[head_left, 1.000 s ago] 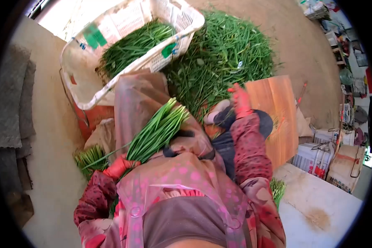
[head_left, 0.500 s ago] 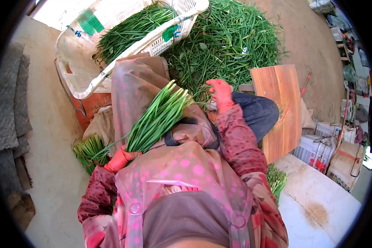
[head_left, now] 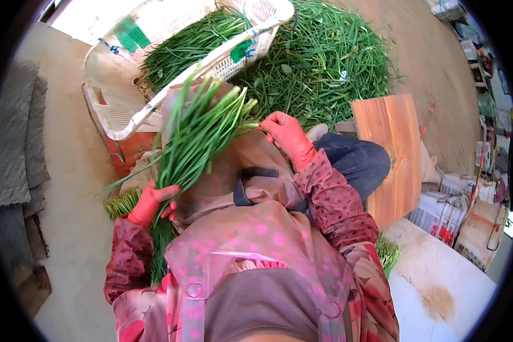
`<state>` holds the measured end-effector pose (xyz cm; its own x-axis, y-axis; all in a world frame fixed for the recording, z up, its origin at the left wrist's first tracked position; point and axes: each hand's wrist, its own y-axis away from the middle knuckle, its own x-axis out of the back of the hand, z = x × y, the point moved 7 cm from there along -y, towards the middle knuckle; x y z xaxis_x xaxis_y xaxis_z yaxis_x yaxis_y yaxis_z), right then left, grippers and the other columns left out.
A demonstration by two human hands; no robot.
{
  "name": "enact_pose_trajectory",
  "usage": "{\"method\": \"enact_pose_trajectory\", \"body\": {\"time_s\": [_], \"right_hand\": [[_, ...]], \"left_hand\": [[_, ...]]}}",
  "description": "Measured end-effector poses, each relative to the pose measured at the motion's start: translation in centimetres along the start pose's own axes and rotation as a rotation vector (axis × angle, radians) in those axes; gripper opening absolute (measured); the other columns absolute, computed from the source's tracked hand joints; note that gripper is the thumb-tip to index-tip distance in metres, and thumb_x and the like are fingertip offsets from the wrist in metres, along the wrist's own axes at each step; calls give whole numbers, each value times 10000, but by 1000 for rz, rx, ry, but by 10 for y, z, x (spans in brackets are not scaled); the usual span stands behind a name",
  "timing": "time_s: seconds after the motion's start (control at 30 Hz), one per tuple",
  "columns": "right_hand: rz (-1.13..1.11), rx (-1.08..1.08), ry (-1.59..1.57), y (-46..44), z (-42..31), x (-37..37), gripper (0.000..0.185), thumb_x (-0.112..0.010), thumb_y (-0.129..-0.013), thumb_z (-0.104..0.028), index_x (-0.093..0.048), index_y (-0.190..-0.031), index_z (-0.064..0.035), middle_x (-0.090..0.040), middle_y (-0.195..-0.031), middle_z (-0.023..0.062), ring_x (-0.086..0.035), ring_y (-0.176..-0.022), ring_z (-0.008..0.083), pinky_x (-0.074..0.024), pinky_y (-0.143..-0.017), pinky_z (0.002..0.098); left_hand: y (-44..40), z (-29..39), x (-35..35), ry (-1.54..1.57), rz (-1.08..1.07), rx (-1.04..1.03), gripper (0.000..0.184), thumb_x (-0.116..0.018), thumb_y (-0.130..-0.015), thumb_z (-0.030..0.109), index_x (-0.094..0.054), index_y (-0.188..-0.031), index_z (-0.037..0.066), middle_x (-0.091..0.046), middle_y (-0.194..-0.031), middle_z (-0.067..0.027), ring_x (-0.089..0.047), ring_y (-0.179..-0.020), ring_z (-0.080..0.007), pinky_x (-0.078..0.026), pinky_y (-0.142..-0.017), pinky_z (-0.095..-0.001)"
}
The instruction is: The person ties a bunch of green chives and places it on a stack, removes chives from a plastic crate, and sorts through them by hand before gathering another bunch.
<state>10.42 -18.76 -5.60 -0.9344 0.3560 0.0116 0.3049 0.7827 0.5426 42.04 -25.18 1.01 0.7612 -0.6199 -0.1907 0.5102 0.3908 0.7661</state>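
A bunch of long green stalks (head_left: 202, 134) lies over my lap, its pale ends pointing up and right. Gloved in red, my left hand (head_left: 155, 204) is wrapped round the lower part of the bunch, and leaves hang below it. My right hand (head_left: 286, 135), also in a red glove, pinches a stalk end at the right edge of the bunch. Beyond my knees a white plastic basket (head_left: 117, 111) holds more green stalks. Beside the basket, a large loose pile of green stalks (head_left: 336, 57) covers the floor.
A wooden board (head_left: 390, 165) leans at the right of my knee. Bundled stalks (head_left: 122, 202) stand at my left, and another bundle (head_left: 386, 253) is by my right elbow. Grey mats (head_left: 11, 137) lie far left. Packed sacks and boxes (head_left: 476, 233) line the right side.
My left hand has raised the bunch off my lap somewhat, up and to the left. My right hand has come from the pile side to the pale ends of the bunch.
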Motion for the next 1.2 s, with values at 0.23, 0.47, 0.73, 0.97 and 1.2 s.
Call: {"method": "enact_pose_trajectory", "body": {"time_s": [0.23, 0.47, 0.73, 0.97, 1.2], "right_hand": [[309, 81, -2, -12, 0, 76, 154, -575, -879, -182, -628, -927, -45, -655, -830, 19, -566, -637, 57, -408, -491, 196], [-275, 40, -61, -10, -40, -48, 351, -668, -856, -293, -598, -1088, -38, -603, -705, 19, -491, -502, 55, -365, -438, 178], [-276, 22, -146, 21, 14, -54, 263, -608, -876, -151, -575, -1077, 15, -605, -755, 58, -561, -536, 96, -454, -442, 237], [-61, -67, -9, 27, 49, 10, 206, -597, -880, -169, -603, -988, 6, -643, -814, 66, -593, -571, 122, -487, -470, 247], [147, -31, 108, -2, -15, 79, 355, -596, -879, -371, -624, -1004, -40, -669, -839, 77, -631, -710, 134, -491, -577, 298]], "left_hand": [[-18, -15, 2, 47, 22, -2, 166, -637, -834, 160, -555, -918, 43, -547, -569, -45, -449, -357, -133, -377, -357, -257], [-14, -5, -3, -19, 128, 0, 166, -659, -821, 124, -562, -924, 36, -564, -593, -51, -473, -377, -139, -386, -372, -257], [-22, -31, 25, -177, 388, -140, 231, -706, -808, 119, -585, -988, 36, -570, -643, -27, -510, -464, -117, -394, -423, -242], [-21, -41, 25, -202, 428, -174, 212, -715, -810, 163, -617, -944, 31, -585, -655, -21, -502, -469, -105, -393, -428, -245], [-20, -37, 23, -241, 452, -185, 207, -719, -811, 182, -635, -924, 30, -592, -651, -16, -496, -482, -92, -394, -451, -242]]}}
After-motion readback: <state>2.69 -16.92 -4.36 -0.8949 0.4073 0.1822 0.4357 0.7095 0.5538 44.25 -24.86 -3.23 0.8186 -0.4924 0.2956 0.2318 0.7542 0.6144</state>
